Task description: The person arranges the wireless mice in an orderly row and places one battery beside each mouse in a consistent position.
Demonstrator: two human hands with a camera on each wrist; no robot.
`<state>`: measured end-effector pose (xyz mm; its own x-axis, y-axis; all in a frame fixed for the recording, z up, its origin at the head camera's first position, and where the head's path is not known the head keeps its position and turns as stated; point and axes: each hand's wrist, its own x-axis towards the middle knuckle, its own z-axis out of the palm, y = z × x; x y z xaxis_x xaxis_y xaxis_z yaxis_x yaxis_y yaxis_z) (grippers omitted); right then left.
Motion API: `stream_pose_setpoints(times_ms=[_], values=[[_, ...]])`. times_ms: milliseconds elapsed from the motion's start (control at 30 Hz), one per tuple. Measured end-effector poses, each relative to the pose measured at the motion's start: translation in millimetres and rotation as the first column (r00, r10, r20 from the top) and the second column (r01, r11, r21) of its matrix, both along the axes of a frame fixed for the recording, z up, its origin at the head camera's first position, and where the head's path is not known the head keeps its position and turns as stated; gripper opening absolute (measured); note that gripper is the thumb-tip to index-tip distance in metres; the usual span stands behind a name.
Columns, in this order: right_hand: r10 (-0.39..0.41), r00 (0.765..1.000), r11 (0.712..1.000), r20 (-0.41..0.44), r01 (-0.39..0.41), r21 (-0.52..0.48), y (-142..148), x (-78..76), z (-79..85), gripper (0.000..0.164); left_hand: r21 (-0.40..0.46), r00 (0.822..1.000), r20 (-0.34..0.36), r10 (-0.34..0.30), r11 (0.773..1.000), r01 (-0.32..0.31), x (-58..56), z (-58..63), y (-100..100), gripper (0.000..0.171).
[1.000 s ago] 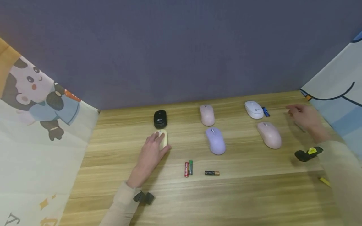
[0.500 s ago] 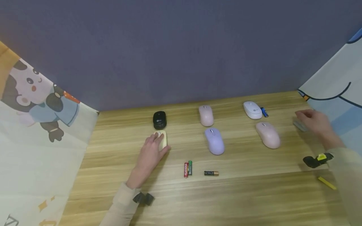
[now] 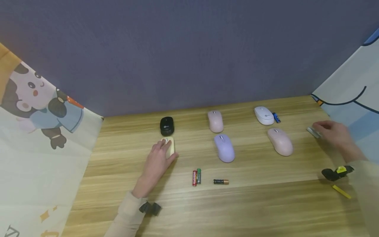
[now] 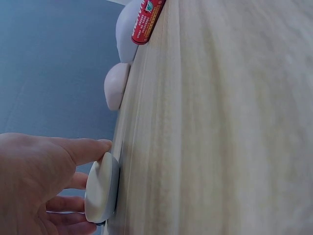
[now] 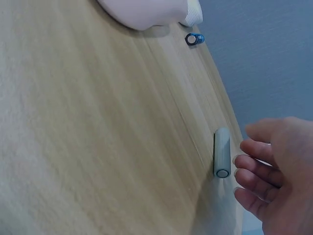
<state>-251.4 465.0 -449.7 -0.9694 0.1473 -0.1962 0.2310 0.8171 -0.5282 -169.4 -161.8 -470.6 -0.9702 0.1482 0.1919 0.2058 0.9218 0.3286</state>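
My left hand holds a pale yellow computer mouse on the wooden table, just in front of a black mouse. In the left wrist view the thumb touches one side of the yellow mouse, and the other fingers bend along its far side. At the right my right hand hovers beside a grey battery. The right wrist view has this battery lying on the table, just off the loosely bent fingertips, with nothing held in the hand.
Two pink mice, a purple mouse and a white mouse lie across the table. A blue battery is beside the white one. Red, green, black-and-copper and yellow batteries lie nearer the front.
My right hand has moved rightward and nearer the front edge, bringing more of the grey battery into sight. The left hand stays on the yellow mouse.
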Motion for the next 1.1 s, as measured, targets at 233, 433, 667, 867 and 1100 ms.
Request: stream_pose_setpoints(times_ms=[233, 433, 667, 867, 1100], values=[[0.011, 1.0, 1.0, 0.018, -0.011, 0.008, 4, 1.7, -6.0, 0.077, 0.013, 1.0, -0.005, -0.007, 1.0, 0.007, 0.6, 1.0, 0, 0.063], [0.044, 0.999, 0.998, 0.022, -0.045, 0.036, 5, 5.7, -7.9, 0.078, 0.014, 1.0, -0.014, -0.01, 1.0, 0.01, -0.2, 0.6, 0, 0.063], [0.075, 0.997, 0.994, -0.023, -0.073, 0.079, 4, 6.7, -8.9, 0.067, 0.021, 1.0, 0.0, -0.004, 1.0, 0.004, -0.2, 0.7, 0, 0.063], [0.074, 0.997, 0.994, -0.035, -0.071, 0.086, 5, 6.2, -12.3, 0.064, 0.016, 1.0, 0.0, -0.003, 1.0, 0.003, -0.3, -0.8, 0, 0.064], [0.033, 0.999, 0.995, -0.036, -0.03, 0.091, 3, 6.4, -15.1, 0.06, 0.021, 1.0, 0.003, 0.0, 1.0, 0.0, 0.0, -1.3, 0, 0.063]])
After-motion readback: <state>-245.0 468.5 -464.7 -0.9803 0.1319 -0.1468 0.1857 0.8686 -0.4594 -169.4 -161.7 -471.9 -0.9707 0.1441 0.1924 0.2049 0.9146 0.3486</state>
